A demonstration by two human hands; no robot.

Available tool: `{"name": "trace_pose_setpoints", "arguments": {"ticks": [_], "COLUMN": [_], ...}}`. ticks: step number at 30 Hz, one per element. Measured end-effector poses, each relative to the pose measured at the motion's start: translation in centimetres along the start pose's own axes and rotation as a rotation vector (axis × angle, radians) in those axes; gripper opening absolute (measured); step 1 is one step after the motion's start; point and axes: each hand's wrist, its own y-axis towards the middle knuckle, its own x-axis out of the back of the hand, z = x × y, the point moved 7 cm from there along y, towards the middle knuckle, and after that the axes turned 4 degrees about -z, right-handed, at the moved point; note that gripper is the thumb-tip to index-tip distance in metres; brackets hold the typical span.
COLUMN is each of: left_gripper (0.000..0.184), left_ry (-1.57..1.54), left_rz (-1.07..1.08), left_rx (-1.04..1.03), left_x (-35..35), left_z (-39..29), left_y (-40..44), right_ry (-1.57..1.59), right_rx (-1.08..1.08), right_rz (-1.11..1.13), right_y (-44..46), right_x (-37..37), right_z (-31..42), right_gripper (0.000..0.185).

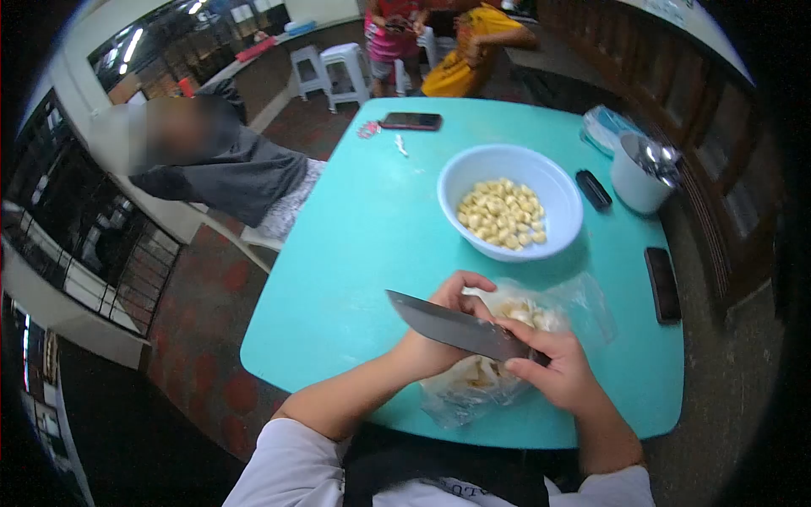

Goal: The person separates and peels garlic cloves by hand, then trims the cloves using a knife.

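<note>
1. One teal table [338, 253] spreads in front of me; a person in dark grey [262, 173] sits off its left side.
2. The pale blue bowl [562, 190] stands on the table beyond my hands.
3. A clear plastic bag [585, 308] lies crumpled nearer me, below my hands, with whitish bulbs [547, 319] showing in it; they look like garlic.
4. Near the right edge stands a white container [635, 188], metal utensils [657, 159] poking out of its top.
5. My knife [456, 329] is above the bag, its broad blade pointing left, across the front of my left hand.
6. My right hand [553, 363] is closed round the knife's handle end, thumb pressed along it.
7. My left hand [435, 353] is half curled behind the blade; the steel covers part of it, so I can't tell whether it has hold of anything.
8. A dark phone [411, 122] lies at the table's far left.
9. Pale yellow peeled cloves [498, 211] are heaped inside the bowl, smallest of all.
</note>
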Motion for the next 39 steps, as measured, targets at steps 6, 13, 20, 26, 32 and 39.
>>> {"name": "trace_pose_setpoints", "arguments": {"ticks": [6,13,20,26,32,39], "left_gripper": [0.057,0.056,0.051,0.049,0.051,0.055], "left_ry": [-0.081,-0.311,-0.352,-0.339,0.010,-0.047], "left_rz": [0.070,0.116,0.136,0.084,0.046,0.052], "left_rx": [0.137,0.184,0.152,0.108,0.032,0.169], "left_x": [0.2,0.9,1.0,0.9,0.7,0.5], "left_z": [0.4,2.5,2.9,2.8,0.4,-0.4], "left_y": [0.6,1.1,1.1,1.1,0.5,0.2], "right_ry": [0.160,-0.278,-0.252,-0.172,-0.163,0.190], "right_rx": [-0.075,0.055,0.052,0.121,0.174,-0.030], "right_rz": [0.041,0.032,0.055,-0.026,-0.082,-0.087], "right_y": [-0.2,-0.5,-0.3,0.0,-0.1,-0.6], "right_x": [-0.2,-0.3,-0.6,-0.8,-0.9,-1.1], "right_z": [-0.3,2.6,1.7,1.8,1.4,-0.6], "right_gripper": [0.053,0.056,0.056,0.053,0.048,0.047]}}
